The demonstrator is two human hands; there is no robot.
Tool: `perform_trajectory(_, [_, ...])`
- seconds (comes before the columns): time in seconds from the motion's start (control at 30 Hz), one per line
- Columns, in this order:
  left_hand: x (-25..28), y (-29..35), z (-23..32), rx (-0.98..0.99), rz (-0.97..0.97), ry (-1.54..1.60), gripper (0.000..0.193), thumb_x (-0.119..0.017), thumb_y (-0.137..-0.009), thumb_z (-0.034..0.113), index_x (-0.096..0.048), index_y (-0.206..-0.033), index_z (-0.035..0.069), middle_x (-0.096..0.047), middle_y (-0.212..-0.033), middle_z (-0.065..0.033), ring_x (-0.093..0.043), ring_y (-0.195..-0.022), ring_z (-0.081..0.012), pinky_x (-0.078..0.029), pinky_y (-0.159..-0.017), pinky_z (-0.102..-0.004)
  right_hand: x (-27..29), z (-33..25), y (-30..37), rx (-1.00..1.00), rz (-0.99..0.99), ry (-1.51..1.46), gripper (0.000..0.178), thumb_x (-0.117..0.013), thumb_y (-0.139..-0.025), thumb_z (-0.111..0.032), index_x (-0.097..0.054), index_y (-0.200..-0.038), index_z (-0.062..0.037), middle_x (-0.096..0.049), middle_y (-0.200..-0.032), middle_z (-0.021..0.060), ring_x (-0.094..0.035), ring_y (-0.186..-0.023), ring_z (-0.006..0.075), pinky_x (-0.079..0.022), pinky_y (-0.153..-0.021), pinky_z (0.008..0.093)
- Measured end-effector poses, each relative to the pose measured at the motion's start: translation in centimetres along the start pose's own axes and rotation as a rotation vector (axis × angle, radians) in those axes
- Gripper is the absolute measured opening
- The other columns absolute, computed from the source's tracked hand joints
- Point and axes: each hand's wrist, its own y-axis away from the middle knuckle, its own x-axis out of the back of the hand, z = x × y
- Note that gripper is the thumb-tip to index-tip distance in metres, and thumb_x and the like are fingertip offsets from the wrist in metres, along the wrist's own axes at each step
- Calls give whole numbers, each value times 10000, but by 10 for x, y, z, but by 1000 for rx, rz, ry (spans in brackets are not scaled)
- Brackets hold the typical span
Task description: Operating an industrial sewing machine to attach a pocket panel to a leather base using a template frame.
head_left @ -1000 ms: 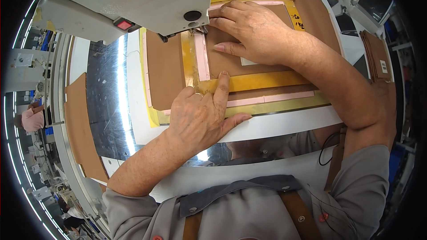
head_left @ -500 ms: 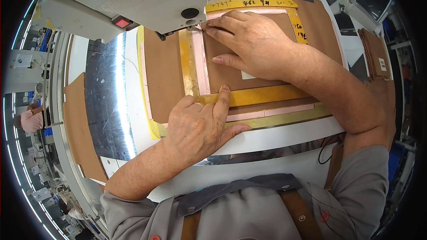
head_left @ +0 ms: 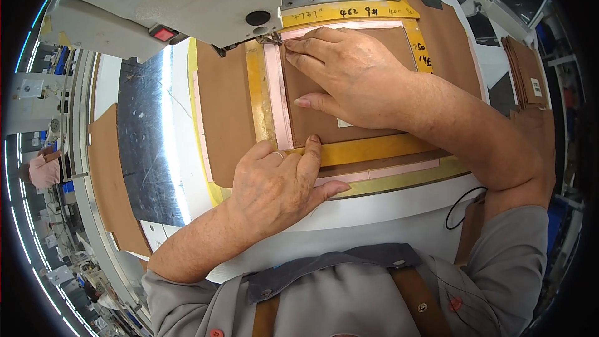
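Note:
A brown panel (head_left: pixel 374 50) lies inside a yellow frame (head_left: pixel 380 148), with a pink strip (head_left: pixel 280 106) along its left side. My right hand (head_left: pixel 359 78) rests flat on the panel, its fingertips close to the sewing machine's presser foot (head_left: pixel 272 39). A small pale label (head_left: pixel 344 123) shows partly from under that hand. At the panel's near left corner, my left hand (head_left: pixel 274 178) presses with its index finger stretched out. Its thumb is spread over the frame's near side, and the other fingers curl by the frame's left bar. Neither hand holds anything.
The grey sewing machine head (head_left: pixel 212 6) overhangs the far left. A shiny metal plate (head_left: pixel 150 150) and a brown sheet (head_left: pixel 112 175) lie left. Stacked brown pieces (head_left: pixel 524 75) stand at the right. A black cable (head_left: pixel 458 209) loops near the front. Another person (head_left: pixel 43 168) is far left.
The frame and panel have slid toward me and slightly left under the machine. Both hands have moved along with them, keeping nearly the same pose.

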Motion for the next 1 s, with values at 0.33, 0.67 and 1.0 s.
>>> perform_trajectory(0.33, [16,-17,-7,21,-32,43,513,-841,-776,438,-694,-1088,57,-660,-841,-41,-622,-690,-202,-455,-647,-336,-8,-3,7,-8,70,-15,546,-671,-934,-423,-655,-1207,50,-671,-1202,179,-599,-1197,303,-482,-1044,390])
perform_trajectory(0.67, [-3,-44,-60,140,134,179,306,-734,-781,41,-632,-1068,4,-652,-1150,-176,-678,-959,-353,-554,-824,-400,-7,0,9,40,115,-42,483,-678,-921,-316,-634,-1220,61,-642,-1281,180,-584,-1237,296,-455,-1088,382])
perform_trajectory(1.0, [-5,-47,-68,110,30,-72,521,-693,-810,241,-595,-1256,-10,-592,-1328,-188,-613,-1152,-345,-417,-1053,-501,-1,-1,15,-28,46,-11,553,-660,-948,-412,-645,-1259,45,-644,-1261,159,-570,-1253,273,-442,-1097,371])
